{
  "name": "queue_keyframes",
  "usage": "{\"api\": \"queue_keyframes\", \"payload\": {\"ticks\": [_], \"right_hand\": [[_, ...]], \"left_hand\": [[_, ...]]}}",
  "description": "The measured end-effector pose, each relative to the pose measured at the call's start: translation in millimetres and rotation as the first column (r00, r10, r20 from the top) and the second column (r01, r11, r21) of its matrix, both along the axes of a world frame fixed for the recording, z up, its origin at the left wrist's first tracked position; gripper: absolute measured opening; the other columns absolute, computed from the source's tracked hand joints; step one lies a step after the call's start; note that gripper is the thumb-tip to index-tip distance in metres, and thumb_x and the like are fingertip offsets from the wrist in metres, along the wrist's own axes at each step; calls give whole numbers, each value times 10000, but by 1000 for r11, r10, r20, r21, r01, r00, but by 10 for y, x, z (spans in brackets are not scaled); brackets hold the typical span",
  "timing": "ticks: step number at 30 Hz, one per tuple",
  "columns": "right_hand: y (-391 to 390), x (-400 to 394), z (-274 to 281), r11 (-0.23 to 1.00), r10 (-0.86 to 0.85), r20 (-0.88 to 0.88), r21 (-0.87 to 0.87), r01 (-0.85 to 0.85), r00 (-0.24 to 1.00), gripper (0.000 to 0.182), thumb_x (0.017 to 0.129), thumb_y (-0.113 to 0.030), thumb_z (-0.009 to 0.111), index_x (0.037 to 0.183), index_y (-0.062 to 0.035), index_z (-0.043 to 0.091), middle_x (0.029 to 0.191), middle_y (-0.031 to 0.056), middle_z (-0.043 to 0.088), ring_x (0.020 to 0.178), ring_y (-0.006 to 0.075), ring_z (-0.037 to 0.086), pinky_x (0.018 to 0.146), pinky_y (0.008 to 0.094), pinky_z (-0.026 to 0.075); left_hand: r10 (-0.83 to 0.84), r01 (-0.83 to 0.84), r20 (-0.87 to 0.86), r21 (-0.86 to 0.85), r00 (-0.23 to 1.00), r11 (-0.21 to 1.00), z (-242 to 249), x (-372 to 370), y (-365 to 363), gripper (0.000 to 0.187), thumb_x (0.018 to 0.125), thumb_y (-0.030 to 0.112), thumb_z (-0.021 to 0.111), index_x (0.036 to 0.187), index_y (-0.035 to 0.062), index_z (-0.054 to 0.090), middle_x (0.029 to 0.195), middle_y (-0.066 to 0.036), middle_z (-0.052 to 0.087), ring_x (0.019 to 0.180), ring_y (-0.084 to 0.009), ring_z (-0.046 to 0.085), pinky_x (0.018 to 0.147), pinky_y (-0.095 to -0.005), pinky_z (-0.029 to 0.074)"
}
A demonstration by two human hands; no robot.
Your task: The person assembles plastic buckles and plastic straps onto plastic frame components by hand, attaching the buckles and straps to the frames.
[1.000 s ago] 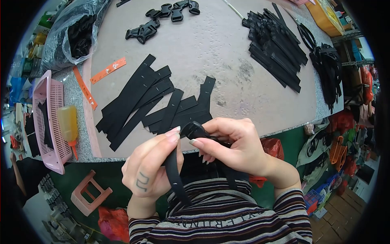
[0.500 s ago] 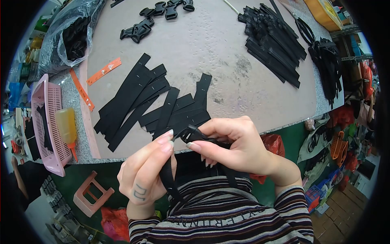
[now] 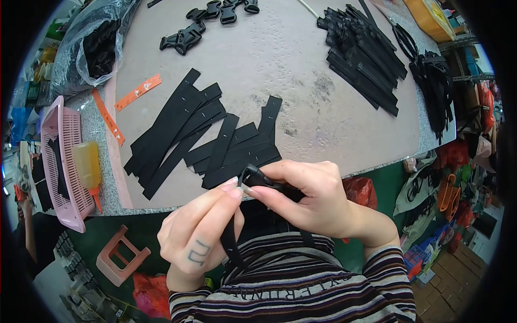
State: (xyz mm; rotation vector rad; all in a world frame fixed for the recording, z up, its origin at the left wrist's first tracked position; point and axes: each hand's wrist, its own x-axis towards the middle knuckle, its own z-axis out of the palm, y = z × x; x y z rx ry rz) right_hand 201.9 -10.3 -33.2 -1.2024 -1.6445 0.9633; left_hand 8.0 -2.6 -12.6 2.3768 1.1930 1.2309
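My left hand (image 3: 202, 231) pinches a black webbing strap (image 3: 230, 237), whose lower part hangs down in front of my striped top. In my right hand (image 3: 309, 196) is a black plastic buckle (image 3: 256, 176), gripped between thumb and fingers. The strap's upper end meets the buckle at its left end; whether it passes through the slot is too small to tell. Just beyond my hands, flat black strap pieces (image 3: 242, 151) lie overlapping on the table. Another pile of black straps (image 3: 172, 129) lies to their left.
Several black buckles (image 3: 186, 40) lie at the back of the table (image 3: 258, 64). Bundled black straps (image 3: 361, 59) and scissors (image 3: 404, 40) are at the right. On the left are a pink basket (image 3: 67, 167), a yellow bottle (image 3: 88, 169), orange strips (image 3: 138, 92) and a plastic bag (image 3: 89, 43).
My left hand has moved slightly right, bringing its fingertips closer to the buckle. The buckle has turned a little in my right hand. At the far left, another person's hand has shifted.
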Motion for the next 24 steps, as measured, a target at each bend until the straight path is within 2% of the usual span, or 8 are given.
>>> {"api": "queue_keyframes", "payload": {"ticks": [3,9,13,16,19,22,24], "right_hand": [[1,6,4,999,25,8,23,-25,1000,198,844,-131,792,938,9,688,720,117,685,573,220,677,495,300,507],[-33,-6,51,993,-1,107,119,-12,994,191,837,-119,787,933,4,677,707,102,666,544,237,648,478,324,495],[-40,-3,47,993,9,100,113,-20,995,193,834,-114,788,936,4,674,716,102,671,549,241,651,479,325,497],[-32,-9,40,993,21,91,114,-32,996,189,836,-113,786,939,3,677,720,102,675,553,240,654,482,320,501],[-24,13,61,995,19,77,92,-27,997,186,839,-114,784,941,3,680,719,100,677,556,235,658,485,315,504],[-3,60,65,999,25,54,31,-27,998,185,840,-117,784,941,1,683,710,99,675,556,225,661,487,313,504],[-2,62,90,999,49,61,19,-50,997,184,842,-121,783,940,-1,684,704,99,674,552,218,659,487,313,502]], "left_hand": [[-44,46,31,-63,999,997,21,-26,20,321,709,-41,794,1013,40,731,909,-106,744,740,-205,739,606,-260,590],[57,-57,-13,-13,998,998,17,-10,51,313,707,-44,792,1001,42,727,892,-96,739,728,-210,736,604,-270,595],[-56,59,38,-73,998,996,34,-4,40,299,709,-43,793,994,30,737,885,-102,734,714,-214,730,624,-276,598],[-30,29,-3,-54,1000,998,-13,3,84,287,710,-37,791,988,20,747,860,-107,734,695,-215,726,623,-279,591],[-32,31,-2,-174,999,984,65,3,73,308,693,-95,779,984,-15,717,839,-130,736,712,-244,722,648,-294,571],[15,-7,37,-203,999,979,89,-56,33,291,703,-93,780,981,-24,724,827,-126,739,698,-237,720,645,-283,558],[-21,23,15,-176,1000,984,37,-83,34,279,708,-59,789,977,-5,741,786,-124,728,658,-230,711,615,-274,547]]}}
